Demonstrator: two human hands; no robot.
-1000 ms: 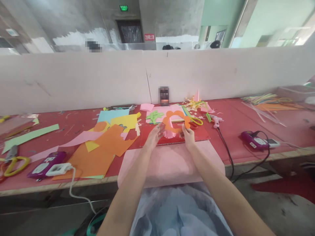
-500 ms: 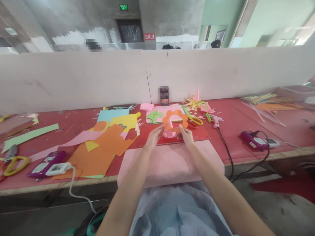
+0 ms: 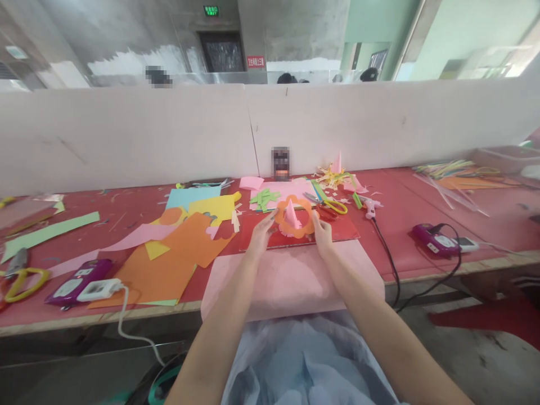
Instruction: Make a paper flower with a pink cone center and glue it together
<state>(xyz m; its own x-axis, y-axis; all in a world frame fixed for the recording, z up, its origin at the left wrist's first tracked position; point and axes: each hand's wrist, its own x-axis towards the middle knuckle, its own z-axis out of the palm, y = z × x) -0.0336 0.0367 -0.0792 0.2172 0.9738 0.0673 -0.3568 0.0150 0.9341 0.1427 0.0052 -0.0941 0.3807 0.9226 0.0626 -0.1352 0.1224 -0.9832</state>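
Note:
Between my two hands is an orange scalloped paper ring (image 3: 309, 227), shaped like a flower with a cut-out middle. My left hand (image 3: 260, 235) pinches its left edge, and my right hand (image 3: 323, 234) grips the right edge. A pink paper cone (image 3: 291, 216) with a fringed base shows through the ring's opening, point up. It stands over a red board (image 3: 337, 229) on the table; whether the ring touches the fringe I cannot tell. Just behind the right hand lie scissors with yellow handles (image 3: 336, 207).
Orange paper sheets (image 3: 156, 275) and other coloured sheets spread to the left, near a purple power pack (image 3: 78, 281). On the right are a pink glue gun (image 3: 371, 207) with its cord and another purple pack (image 3: 436, 241). A white partition (image 3: 169, 135) stands behind.
Both hands have brought the orange ring lower and slightly left, so the pink cone's tip now shows within its opening. The scissors behind are more exposed.

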